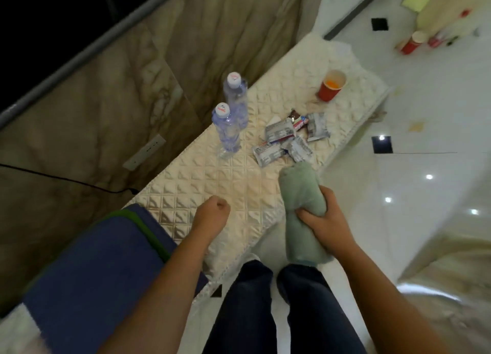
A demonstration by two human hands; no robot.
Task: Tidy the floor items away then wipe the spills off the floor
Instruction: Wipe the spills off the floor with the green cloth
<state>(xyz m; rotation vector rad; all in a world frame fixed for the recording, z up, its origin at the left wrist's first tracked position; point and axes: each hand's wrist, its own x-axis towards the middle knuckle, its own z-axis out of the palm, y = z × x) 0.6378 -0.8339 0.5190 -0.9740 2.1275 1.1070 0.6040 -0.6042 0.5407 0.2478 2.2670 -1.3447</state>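
We grip the rolled, soft pale-green cloth [301, 194] in our right hand [322, 219]; our left hand [212, 215] is curled shut, empty. Yellowish spill stains [415, 126] lie on the glossy white tile floor [425, 93] at three o'clock. Swinging the cloth could topple the red paper cup of orange liquid [332, 85] at one o'clock onto the quilted cream bench [202, 183].

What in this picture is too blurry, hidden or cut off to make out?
- Snack packets, head view: print blurred, unreadable.
- Items beside the far red cup: blurred, too small to name.
- Left hand: curled; the palm is turned away.
- Green towel: right hand covers its middle.
- Blue mat: cut by the frame's edge.
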